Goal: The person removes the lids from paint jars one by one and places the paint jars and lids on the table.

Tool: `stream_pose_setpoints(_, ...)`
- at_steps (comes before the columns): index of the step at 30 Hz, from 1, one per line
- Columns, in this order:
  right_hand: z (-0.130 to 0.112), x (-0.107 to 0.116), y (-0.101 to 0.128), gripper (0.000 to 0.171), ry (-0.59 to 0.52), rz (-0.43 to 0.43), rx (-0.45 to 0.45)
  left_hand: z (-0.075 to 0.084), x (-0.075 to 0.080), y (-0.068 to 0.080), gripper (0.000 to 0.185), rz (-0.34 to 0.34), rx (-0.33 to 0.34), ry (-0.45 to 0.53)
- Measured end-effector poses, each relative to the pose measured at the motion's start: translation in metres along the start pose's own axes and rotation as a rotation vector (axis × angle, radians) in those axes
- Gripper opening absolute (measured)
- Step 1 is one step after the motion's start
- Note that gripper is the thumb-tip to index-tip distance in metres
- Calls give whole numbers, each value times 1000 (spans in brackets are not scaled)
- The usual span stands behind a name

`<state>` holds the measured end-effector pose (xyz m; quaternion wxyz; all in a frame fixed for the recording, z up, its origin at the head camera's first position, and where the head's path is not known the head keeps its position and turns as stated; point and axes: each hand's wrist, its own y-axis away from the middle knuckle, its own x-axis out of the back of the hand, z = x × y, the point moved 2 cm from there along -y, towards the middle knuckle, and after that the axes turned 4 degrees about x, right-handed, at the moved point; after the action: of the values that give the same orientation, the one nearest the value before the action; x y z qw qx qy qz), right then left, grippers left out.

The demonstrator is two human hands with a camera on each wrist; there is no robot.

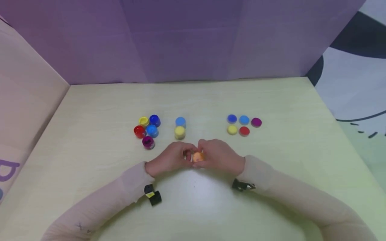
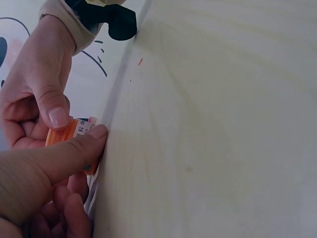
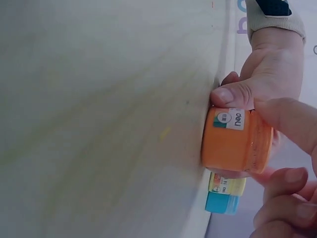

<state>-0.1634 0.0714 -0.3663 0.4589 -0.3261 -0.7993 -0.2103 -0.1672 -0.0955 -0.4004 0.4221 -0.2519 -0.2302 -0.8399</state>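
Note:
A small orange paint jar with a white label stands on the table between both hands, its lid on top. My left hand grips the body low down, its thumb near the base in the right wrist view. The fingers of my right hand pinch the jar around its lid; in the left wrist view the right hand has its thumb at the top of the jar. Just beyond them are a yellow jar and a light blue jar, both lidded.
Several open paint jars, among them a red one and a purple one, cluster at the left. Several loose lids, including a red lid and a purple lid, lie at the right. A purple panel borders the table's back.

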Motion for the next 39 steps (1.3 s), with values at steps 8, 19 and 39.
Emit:
stream_pose_setpoints(8,8,1,3,33,-92,20,10,4,1,-1,32,-2,-6,18)
stream_pose_setpoints(19,13,-1,2,33,-176,-7,10,0,1,-2,25,4,-5,59)
stream_pose_setpoints(39,31,-6,-6,32,-481,-63,48,0,-2,-5,28,9,-106,-13)
